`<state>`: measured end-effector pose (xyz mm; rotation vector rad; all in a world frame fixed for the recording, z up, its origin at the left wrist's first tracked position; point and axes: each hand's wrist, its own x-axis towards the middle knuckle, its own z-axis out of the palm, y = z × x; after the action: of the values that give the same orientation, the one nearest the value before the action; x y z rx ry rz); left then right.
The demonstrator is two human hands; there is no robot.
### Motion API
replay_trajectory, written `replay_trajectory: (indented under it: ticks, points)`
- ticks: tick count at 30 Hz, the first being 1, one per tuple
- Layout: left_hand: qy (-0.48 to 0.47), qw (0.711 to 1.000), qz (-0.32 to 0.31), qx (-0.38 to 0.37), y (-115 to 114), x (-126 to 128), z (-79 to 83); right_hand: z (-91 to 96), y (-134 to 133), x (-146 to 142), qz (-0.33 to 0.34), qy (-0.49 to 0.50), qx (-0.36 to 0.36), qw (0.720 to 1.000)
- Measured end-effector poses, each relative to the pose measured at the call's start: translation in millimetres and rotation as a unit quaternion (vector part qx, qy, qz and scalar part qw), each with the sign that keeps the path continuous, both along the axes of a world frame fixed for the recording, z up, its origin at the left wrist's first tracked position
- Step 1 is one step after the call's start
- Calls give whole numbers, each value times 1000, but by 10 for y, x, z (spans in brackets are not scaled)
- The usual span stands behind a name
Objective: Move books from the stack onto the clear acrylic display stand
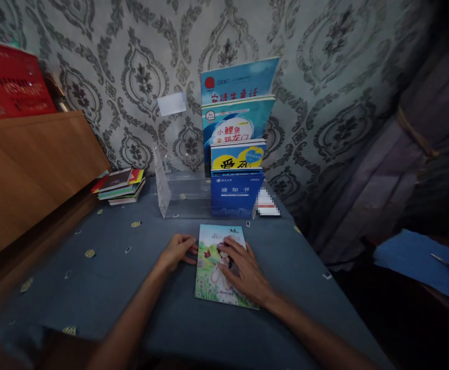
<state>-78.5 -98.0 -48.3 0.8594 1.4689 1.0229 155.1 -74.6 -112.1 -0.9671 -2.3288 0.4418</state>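
Observation:
A thin picture book (pixel 209 280) with an illustrated cover, a red butterfly and a figure in a pale dress on it, lies flat on the cloth-covered table. My right hand (pixel 243 270) rests on its cover, fingers stretched out and spread, hiding the right part of the picture. Beside the book's left edge is my left hand (pixel 180 252), its fingers loosely bent and apart, the tips at or very near the edge. Whether they touch it I cannot tell. Behind the book stands a clear acrylic book rack (pixel 163 180), holding a blue booklet (pixel 235 203) and several upright books (pixel 234 121) at its right side.
A small stack of books (pixel 124 185) lies at the back left of the table (pixel 139 298). A wooden cabinet (pixel 39 159) with a red box (pixel 12 79) on top stands left. On the right are a gathered curtain (pixel 386 154) and a blue item (pixel 417 262).

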Motion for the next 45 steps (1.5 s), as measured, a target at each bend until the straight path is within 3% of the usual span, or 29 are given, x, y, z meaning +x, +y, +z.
replay_trajectory:
  ticks: [11,19,27,31,35,37,41,45]
  points:
    - [-77,995,-22,-55,-9,-79,17,204,37,64,8,51,-69,996]
    - [-43,996,-70,-48,30,-51,3,146,61,89,12,83,-70,994]
    - [-22,992,-121,11,-21,121,-19,98,71,83,12,110,-76,991]
    - [-63,987,-149,16,-53,100,28,48,107,85,-45,142,-76,986]
    - [-70,985,-148,45,-50,53,83,55,233,118,-109,208,-112,965]
    - [-63,986,-141,59,-43,42,110,108,298,150,-74,251,-190,946]
    - [-45,987,-131,85,-16,51,174,270,357,224,28,317,-353,880]
    - [1,985,-127,113,78,82,273,408,384,269,34,343,-366,864]
